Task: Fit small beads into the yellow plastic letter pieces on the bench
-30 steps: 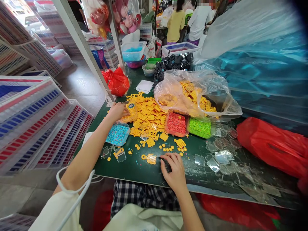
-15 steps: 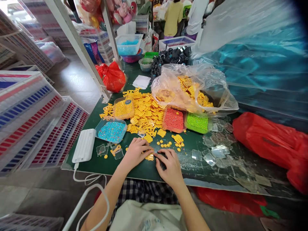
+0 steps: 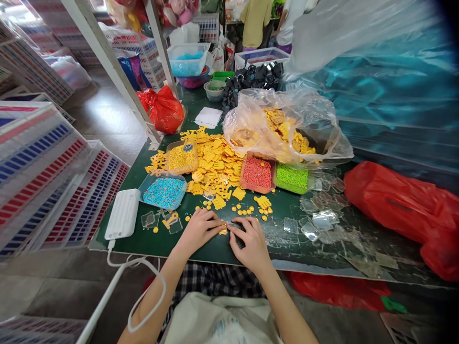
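Head view, nearest first: both hands rest on the green table (image 3: 201, 248) close to its front edge, fingertips meeting over a small yellow plastic piece (image 3: 224, 230). The left hand (image 3: 198, 228) lies curled, its fingers pinching that piece; the right hand (image 3: 251, 243) is half closed over something dark, too hidden to name. Bare matte green board lies on either side of the hands. Left of them sit a ribbed white power bank (image 3: 123, 213) and flat clear plastic squares (image 3: 148, 219). Beyond, shallow clear trays hold tiny grainy beads: a blue bead tray (image 3: 164, 192), a red bead tray (image 3: 256, 173) and a green bead tray (image 3: 292, 178). Behind them spreads a heap of flat yellow parts (image 3: 215, 160), then a crinkled clear bag (image 3: 287, 126).
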`<state>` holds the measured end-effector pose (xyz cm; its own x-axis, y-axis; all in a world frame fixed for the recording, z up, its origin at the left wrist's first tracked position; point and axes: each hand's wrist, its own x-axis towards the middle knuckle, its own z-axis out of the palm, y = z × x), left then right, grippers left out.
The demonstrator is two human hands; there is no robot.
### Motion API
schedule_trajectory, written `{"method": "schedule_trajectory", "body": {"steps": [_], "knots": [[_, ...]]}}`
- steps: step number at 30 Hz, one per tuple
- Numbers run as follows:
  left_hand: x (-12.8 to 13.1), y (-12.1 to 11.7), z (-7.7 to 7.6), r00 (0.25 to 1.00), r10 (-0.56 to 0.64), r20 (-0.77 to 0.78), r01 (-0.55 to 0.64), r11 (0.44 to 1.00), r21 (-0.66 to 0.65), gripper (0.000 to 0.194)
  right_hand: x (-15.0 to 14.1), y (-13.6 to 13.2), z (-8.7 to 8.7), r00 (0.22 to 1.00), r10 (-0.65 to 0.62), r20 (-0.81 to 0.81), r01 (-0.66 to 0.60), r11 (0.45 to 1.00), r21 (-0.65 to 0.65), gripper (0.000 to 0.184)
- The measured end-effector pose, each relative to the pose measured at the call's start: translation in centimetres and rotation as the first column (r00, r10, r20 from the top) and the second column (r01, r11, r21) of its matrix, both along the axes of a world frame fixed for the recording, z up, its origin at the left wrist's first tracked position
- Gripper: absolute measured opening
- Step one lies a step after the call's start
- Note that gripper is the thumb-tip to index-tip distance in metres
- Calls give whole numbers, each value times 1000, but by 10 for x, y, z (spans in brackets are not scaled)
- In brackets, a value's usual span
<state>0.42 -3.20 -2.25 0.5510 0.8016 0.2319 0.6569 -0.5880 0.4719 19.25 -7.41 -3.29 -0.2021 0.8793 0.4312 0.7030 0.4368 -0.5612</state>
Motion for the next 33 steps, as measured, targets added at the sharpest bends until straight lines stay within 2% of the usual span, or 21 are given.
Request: {"method": "schedule_trajectory", "body": {"steps": [3, 7, 15, 24, 29, 33], "knots": [[-2, 1, -2, 999, 21, 48, -20, 1000, -14, 35, 0, 0, 0, 1000, 0, -6, 0, 1000, 2, 25], [-3, 3, -3, 988, 113, 105, -112, 994, -12, 39, 1, 1, -1, 1000, 3, -18, -3, 1000, -6, 25], [-1, 2, -2, 999, -7, 38, 7, 1000, 6, 42, 2, -1, -2, 1000, 14, -18, -14, 1000, 3, 25], [-3, 2, -4, 997, 1, 80, 1, 1000, -21, 36, 4, -3, -4, 1000, 0, -9, -1, 1000, -12, 25], [-5, 2, 3, 952, 168, 254, -187, 981, 51, 38, 5, -2, -4, 1000, 8, -25, -9, 999, -36, 26], [-24, 26, 31, 894, 303, 330, -344, 936, 72, 32, 4, -1, -3, 998, 0, -56, -2, 999, -37, 25]]}}
